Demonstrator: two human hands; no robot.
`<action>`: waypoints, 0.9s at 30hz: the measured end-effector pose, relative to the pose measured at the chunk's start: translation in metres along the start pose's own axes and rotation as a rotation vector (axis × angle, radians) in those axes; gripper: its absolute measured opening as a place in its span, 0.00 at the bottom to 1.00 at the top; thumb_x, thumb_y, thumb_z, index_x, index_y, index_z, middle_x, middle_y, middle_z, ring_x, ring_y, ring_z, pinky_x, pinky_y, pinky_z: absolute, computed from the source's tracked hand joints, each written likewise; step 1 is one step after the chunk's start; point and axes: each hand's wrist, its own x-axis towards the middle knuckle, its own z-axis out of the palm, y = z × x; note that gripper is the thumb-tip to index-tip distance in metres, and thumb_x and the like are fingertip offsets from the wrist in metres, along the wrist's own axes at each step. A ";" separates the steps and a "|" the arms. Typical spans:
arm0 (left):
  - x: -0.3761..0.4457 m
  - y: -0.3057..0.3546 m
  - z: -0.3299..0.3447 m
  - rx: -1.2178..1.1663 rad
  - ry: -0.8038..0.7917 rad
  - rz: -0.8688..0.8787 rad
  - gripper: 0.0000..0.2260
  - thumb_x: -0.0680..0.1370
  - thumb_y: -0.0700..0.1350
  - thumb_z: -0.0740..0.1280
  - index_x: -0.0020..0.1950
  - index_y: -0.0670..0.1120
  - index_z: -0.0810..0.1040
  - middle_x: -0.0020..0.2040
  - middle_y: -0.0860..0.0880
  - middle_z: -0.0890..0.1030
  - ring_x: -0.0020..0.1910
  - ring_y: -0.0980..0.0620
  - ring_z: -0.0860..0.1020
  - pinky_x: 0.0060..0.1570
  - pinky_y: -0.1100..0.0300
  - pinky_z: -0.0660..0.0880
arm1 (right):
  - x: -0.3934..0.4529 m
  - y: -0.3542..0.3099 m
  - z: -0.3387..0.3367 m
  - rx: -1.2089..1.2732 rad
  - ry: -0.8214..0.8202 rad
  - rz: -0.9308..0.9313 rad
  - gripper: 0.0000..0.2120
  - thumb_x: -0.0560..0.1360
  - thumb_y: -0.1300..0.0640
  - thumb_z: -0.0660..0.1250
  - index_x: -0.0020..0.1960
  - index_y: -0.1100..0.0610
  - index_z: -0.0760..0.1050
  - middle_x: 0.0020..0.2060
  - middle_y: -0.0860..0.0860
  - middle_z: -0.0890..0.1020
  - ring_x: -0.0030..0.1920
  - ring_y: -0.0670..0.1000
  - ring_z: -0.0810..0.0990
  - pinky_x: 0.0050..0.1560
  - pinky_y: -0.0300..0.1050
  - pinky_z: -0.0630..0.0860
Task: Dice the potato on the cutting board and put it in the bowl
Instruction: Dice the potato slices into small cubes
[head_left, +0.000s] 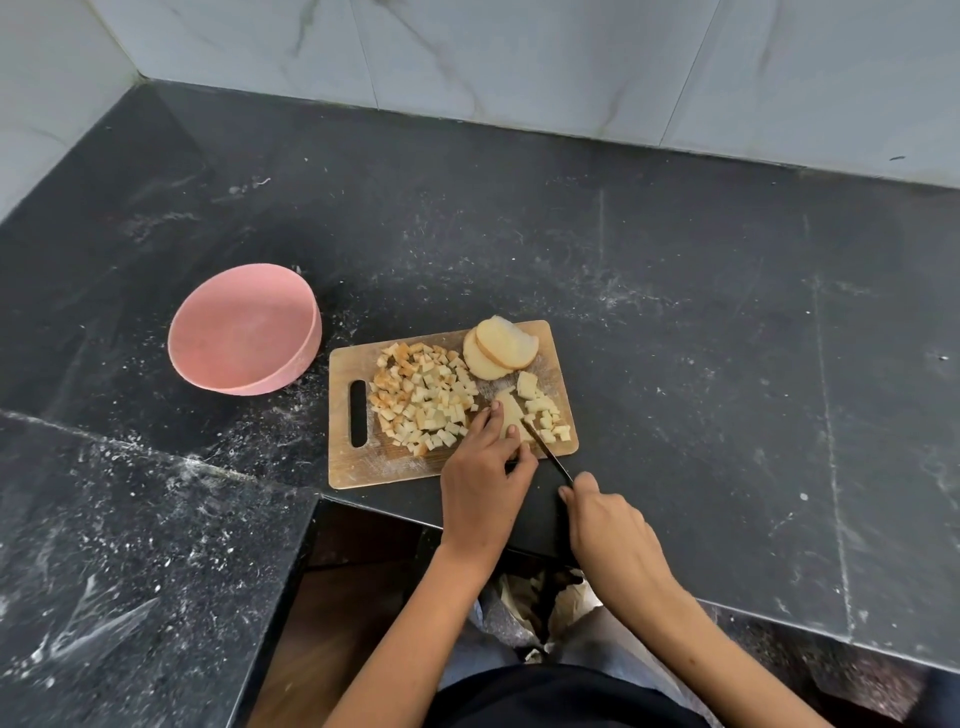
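Observation:
A wooden cutting board (363, 470) lies on the black counter. A heap of diced potato (423, 397) covers its left half, and two round potato slices (501, 348) lean at its far edge. My left hand (483, 467) presses a flat potato piece (509, 415) down with its fingertips. My right hand (608, 525) grips the handle of a knife (543, 447) whose blade lies against that piece. A few fresh cubes (548, 415) sit to the right of the blade. The pink bowl (244, 332) stands left of the board, with nothing visible inside.
The black stone counter (675, 312) runs wide to the right and behind the board. A marble-tiled wall (519, 62) closes the back. The counter's front edge steps inward just below the board, and a lower counter section (130, 545) sits at the left.

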 end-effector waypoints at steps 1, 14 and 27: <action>-0.001 0.001 0.000 -0.005 0.000 -0.008 0.06 0.72 0.37 0.73 0.48 0.39 0.85 0.61 0.40 0.79 0.63 0.42 0.77 0.60 0.56 0.70 | 0.003 -0.001 -0.001 0.014 0.007 -0.006 0.12 0.83 0.49 0.46 0.46 0.55 0.59 0.46 0.58 0.79 0.49 0.63 0.78 0.39 0.49 0.65; -0.016 -0.003 -0.013 -0.161 0.047 -0.060 0.13 0.75 0.41 0.73 0.59 0.43 0.82 0.66 0.47 0.75 0.66 0.52 0.73 0.66 0.59 0.69 | 0.009 0.001 -0.016 0.027 0.147 -0.154 0.12 0.83 0.49 0.48 0.49 0.56 0.63 0.36 0.54 0.78 0.41 0.60 0.78 0.35 0.48 0.65; -0.016 -0.003 -0.007 -0.150 0.077 -0.065 0.12 0.74 0.37 0.73 0.57 0.40 0.82 0.61 0.43 0.80 0.63 0.50 0.76 0.66 0.66 0.66 | 0.023 -0.015 -0.007 -0.086 0.115 -0.187 0.16 0.83 0.49 0.46 0.57 0.60 0.64 0.44 0.57 0.80 0.44 0.61 0.79 0.36 0.48 0.65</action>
